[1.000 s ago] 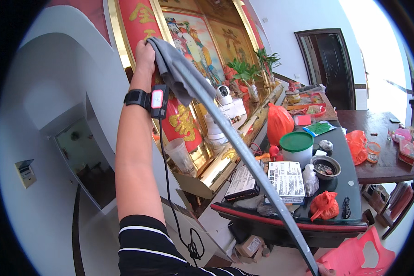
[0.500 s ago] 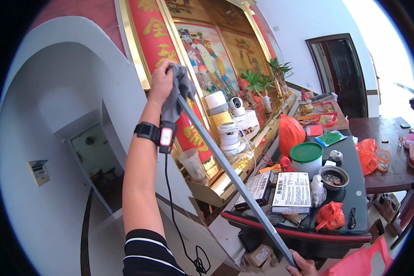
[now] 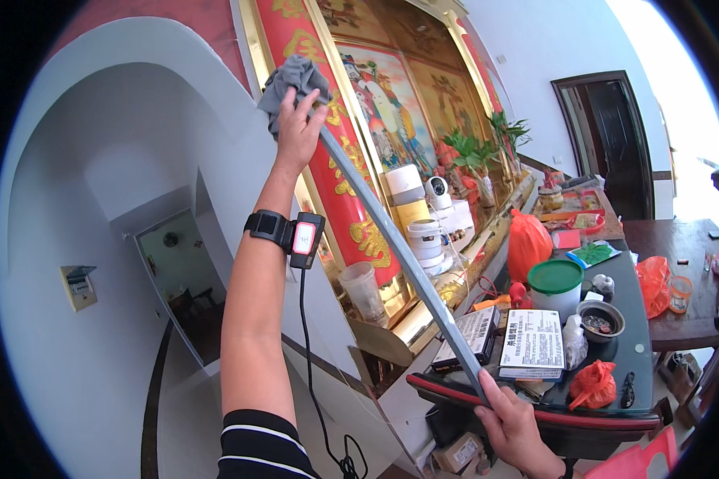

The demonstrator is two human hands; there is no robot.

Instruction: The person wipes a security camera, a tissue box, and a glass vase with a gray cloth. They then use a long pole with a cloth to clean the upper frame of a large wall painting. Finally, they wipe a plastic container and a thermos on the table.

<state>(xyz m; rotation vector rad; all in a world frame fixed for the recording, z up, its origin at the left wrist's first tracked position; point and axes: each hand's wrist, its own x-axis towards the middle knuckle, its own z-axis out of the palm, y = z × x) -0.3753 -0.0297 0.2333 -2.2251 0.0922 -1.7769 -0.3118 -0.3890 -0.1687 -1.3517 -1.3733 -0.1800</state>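
Note:
A long grey bar [image 3: 403, 255] slants from the upper left down to the lower right. At its upper end is a bunched grey cloth [image 3: 297, 76], which hides the bar's tip. My left hand [image 3: 299, 137] grips the cloth there, fingers bent against its near side. Lower down, my right hand [image 3: 513, 423] is wrapped round the bar near its bottom end, with the thumb along it. Behind the cloth stands a red panel [image 3: 351, 188] with gold characters; I cannot tell whether cloth and panel touch.
A dark table [image 3: 615, 363] on the right carries boxes [image 3: 533, 339], a green-lidded tub [image 3: 555, 283], a bowl [image 3: 601, 319] and red bags [image 3: 593, 385]. A white camera [image 3: 437, 191] and a plastic cup [image 3: 363, 291] sit by the altar. A black cable [image 3: 305, 343] hangs from my left wrist.
My left hand has shifted up with the cloth, its fingers more spread. My right hand has come up and further into view on the bar. The view has turned slightly left.

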